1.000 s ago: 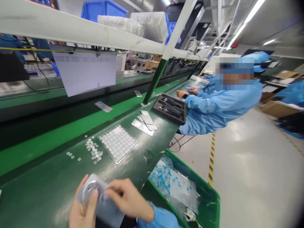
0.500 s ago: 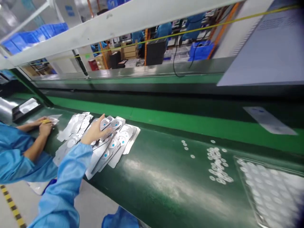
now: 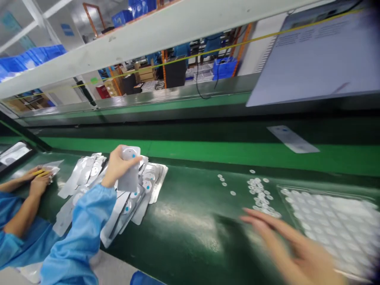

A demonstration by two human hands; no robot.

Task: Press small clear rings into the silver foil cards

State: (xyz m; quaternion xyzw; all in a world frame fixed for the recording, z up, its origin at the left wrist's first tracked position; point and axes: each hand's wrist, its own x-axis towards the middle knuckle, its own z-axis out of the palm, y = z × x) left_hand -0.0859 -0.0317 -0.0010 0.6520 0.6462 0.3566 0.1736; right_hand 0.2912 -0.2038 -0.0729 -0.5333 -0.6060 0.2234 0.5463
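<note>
My left hand (image 3: 117,164) is closed on a flat silver-grey plate (image 3: 130,180) with a round area and a blue dot, held up at a tilt between thumb and fingers. Beneath it lies a heap of similar plates (image 3: 147,186), many with blue dots. My right hand (image 3: 297,249), blurred by motion, is above the table at the lower right. Its fingers are stretched out, and I see nothing in them. Just beyond its fingertips lie many small white rings (image 3: 259,194) in a loose pile, with a few scattered to the left.
A clear tray (image 3: 297,215) of round white pieces stands at the right. One plate (image 3: 292,139) lies on the green strip behind. At the left, a co-worker's hands (image 3: 40,180) hold something yellow. A paper sheet (image 3: 311,67) hangs from the white beam (image 3: 178,27) above.
My left hand has lifted a plate off the heap. My right hand has come into view at the lower right. The camera view has shifted, moving the scene leftward.
</note>
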